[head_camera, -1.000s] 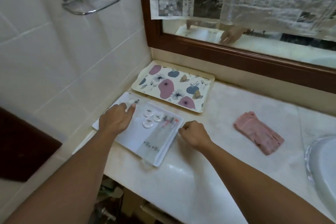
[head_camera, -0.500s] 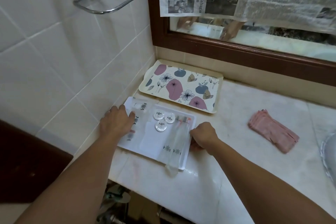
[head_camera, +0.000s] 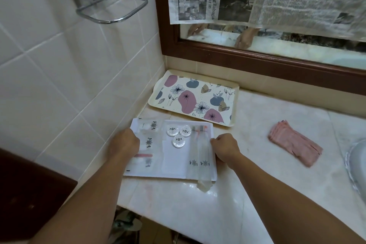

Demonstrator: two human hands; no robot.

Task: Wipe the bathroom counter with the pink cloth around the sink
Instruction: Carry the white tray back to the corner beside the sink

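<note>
At the bench's [head_camera: 247, 194] left corner, gripping the white amenity tray [head_camera: 174, 162] by both side edges: left hand [head_camera: 123, 144] curled over the left rim, right hand [head_camera: 225, 149] pinching the right. Still clearing, apparently; no wiping begun. Lying folded and untouched, well apart to the right near the sink [head_camera: 356, 166]: the pink cloth [head_camera: 295, 142]. Sitting behind, against the wall: a floral tray [head_camera: 195, 98].

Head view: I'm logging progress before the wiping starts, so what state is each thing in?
Pink cloth: folded, untouched on counter.
White tray: flat, gripped at both sides.
Left hand: holds tray's left edge.
Right hand: curled on tray's right edge.
Floral tray: empty.
</note>
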